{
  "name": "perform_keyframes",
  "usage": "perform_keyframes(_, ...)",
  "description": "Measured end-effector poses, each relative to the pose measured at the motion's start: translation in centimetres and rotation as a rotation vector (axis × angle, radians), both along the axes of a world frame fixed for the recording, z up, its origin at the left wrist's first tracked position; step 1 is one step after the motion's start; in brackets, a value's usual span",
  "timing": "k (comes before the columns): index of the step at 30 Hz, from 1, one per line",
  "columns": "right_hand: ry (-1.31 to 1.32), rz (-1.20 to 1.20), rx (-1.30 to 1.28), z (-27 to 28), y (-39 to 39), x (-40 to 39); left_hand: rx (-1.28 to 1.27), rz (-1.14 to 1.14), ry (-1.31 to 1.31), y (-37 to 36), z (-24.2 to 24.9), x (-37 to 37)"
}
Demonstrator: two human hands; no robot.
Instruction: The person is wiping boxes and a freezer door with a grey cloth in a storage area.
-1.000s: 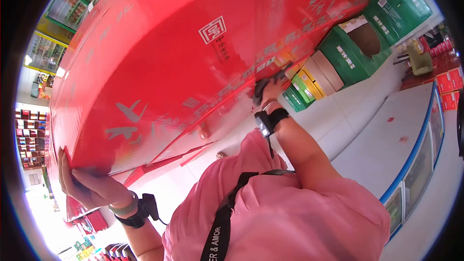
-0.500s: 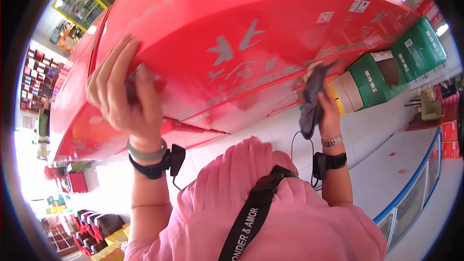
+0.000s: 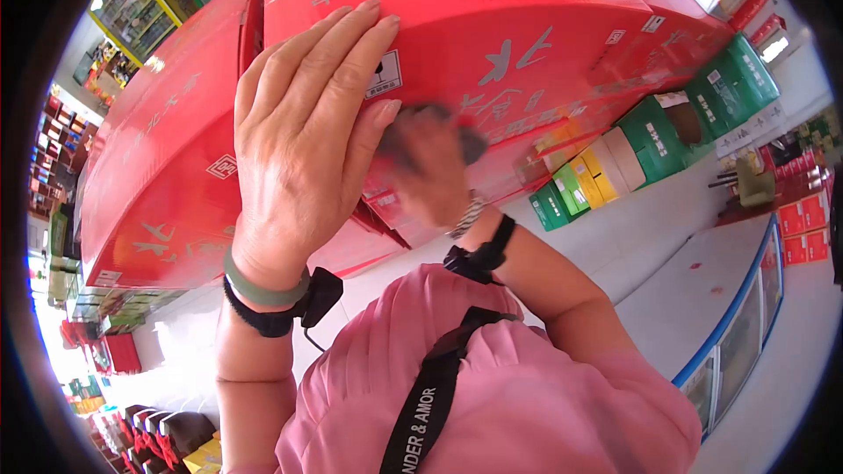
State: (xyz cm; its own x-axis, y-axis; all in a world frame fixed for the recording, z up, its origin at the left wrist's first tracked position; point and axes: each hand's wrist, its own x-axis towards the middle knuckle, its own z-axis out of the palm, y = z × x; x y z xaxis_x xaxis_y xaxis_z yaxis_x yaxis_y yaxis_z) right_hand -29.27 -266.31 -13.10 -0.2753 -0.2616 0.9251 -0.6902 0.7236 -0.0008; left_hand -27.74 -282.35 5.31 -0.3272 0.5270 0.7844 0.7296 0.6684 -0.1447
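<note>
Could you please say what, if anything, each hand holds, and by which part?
The right hand holds a dark cloth; blur hides which part is gripped. The left hand rests open on the red box, holding nothing.

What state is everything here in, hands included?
Large red carton: beside another red carton, narrow gap between.
Dark cloth: bunched, blurred.
Left hand: open, fingers extended over the large carton.
Right hand: closed on that cloth.
Green carton: cut-out opening showing.
Black wristbands: fastened.
</note>
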Motion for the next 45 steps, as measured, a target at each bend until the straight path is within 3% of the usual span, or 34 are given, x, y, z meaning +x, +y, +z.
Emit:
perform_keyframes(5, -0.198, 0.103, 0.371, -3.9, -1.4, 1.8, -0.067, -0.069, -0.037, -1.1, 0.6, 0.1)
perform_keyframes(7, -0.355, 0.113, 0.544, -4.2, 1.1, 2.3, -0.064, -0.083, -0.013, -1.2, 0.4, 0.1)
perform_keyframes(9, -0.337, 0.098, 0.551, -5.3, 4.8, 2.0, -0.057, -0.104, 0.005, -1.2, 0.2, -0.1)
perform_keyframes(11, -0.378, -0.138, 0.537, -4.9, 8.1, 3.0, -0.037, -0.121, 0.010, -1.3, 0.0, -0.3)
perform_keyframes(13, -0.396, -0.361, 0.349, -5.9, 10.6, 3.3, -0.022, -0.124, 0.035, -1.4, -0.2, -0.4)
perform_keyframes(16, -0.506, -0.648, -0.342, -6.2, 10.1, 3.5, 0.009, -0.144, 0.049, -1.5, -0.8, -0.6)
perform_keyframes(19, -0.411, -0.639, -0.870, -11.0, 12.6, -0.1, 0.047, -0.172, 0.167, -1.1, -0.9, -1.2)
perform_keyframes(22, -0.661, -0.766, -1.083, -9.4, 9.1, -0.3, 0.016, -0.206, 0.170, -1.7, -0.1, -0.3)
perform_keyframes(24, -0.780, -0.883, -0.965, -10.4, 5.3, 0.1, 0.037, -0.247, 0.180, -2.1, -0.4, -0.3)
perform_keyframes(26, -0.763, -0.687, -0.952, -9.6, -1.3, 2.4, 0.106, -0.294, 0.247, -1.8, -1.3, -1.3)
perform_keyframes(30, -1.152, -0.296, -1.237, -9.9, -10.9, 5.8, 0.128, -0.321, 0.311, -1.9, -1.9, -1.8)
perform_keyframes(33, -1.186, -0.133, -1.582, -8.5, -11.0, 5.8, 0.139, -0.325, 0.309, -1.7, -2.1, -1.9)
perform_keyframes(36, -1.260, -0.319, -1.570, -10.5, -7.1, 4.4, 0.125, -0.276, 0.269, -1.7, -2.5, -2.1)
perform_keyframes(38, -0.989, -0.269, -1.625, -15.1, -2.1, 1.7, 0.108, -0.268, 0.231, -2.0, -2.3, -1.9)
perform_keyframes(40, -0.900, -0.548, -1.399, -14.4, 2.4, 0.3, 0.127, -0.291, 0.207, -1.9, -2.1, -1.8)
perform_keyframes(42, -0.792, -0.580, -1.371, -18.6, 9.7, -2.0, 0.148, -0.296, 0.263, -1.5, -2.5, -2.5)
perform_keyframes(45, -0.848, -0.585, -1.445, -20.1, 16.6, -3.4, 0.136, -0.249, 0.398, -0.3, -3.5, -4.0)
